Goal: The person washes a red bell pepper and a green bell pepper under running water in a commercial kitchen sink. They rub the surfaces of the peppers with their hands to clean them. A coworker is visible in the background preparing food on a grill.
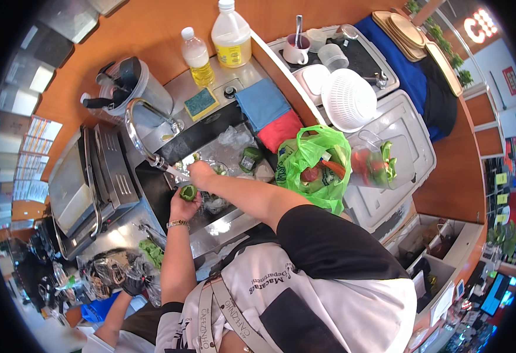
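Observation:
My left hand [183, 206] holds a green bell pepper [188, 193] with its hollow inside facing up, over the sink. Close beside it, my right hand [202, 175] is bent with its fingers turned inward. A small green piece [196, 156] shows at that hand's far edge; whether the hand grips it is hidden. The chrome faucet [145, 145] arches over both hands, and what looks like running water falls beside them. In the black-edged sink [183, 145] lie a clear plastic bag [216, 204], a wrapped dark green vegetable [251, 159] and crumpled clear film [235, 137].
A green plastic bag [291, 172] of vegetables stands right of the sink, before a clear pitcher [374, 170] of cut peppers. Behind are a sponge [201, 104], bottles [196, 57] and a blue cloth [262, 103]. A press grill [108, 172] stands left; a co-worker's gloved hand [133, 286] is lower left.

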`<state>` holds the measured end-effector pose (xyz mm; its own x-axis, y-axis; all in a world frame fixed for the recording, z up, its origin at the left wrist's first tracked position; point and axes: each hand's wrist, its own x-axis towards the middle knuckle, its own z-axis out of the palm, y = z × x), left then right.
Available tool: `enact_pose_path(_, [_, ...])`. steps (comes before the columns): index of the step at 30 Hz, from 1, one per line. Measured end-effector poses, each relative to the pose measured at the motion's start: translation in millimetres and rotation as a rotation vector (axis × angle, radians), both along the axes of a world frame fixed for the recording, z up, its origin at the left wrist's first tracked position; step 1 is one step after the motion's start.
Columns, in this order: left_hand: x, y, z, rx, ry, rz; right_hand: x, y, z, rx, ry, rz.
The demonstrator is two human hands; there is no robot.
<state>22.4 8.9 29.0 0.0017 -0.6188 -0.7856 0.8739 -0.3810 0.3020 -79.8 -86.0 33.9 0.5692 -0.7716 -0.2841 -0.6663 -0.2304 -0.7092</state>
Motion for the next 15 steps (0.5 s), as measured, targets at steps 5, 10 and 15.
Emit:
enact_pose_path(5, [11,-21,-33,-0.164,0.061,-0.027,-2,15,56,-0.036,0.124,0.082])
enact_pose_path(10, [-27,-50,4,-0.222,0.131,-0.175,-5,12,13,-0.217,0.125,0.025])
enact_pose_path(15, [4,-17,-24,-0.225,-0.031,-0.034,-14,-6,39,0.089,-0.073,-0.082])
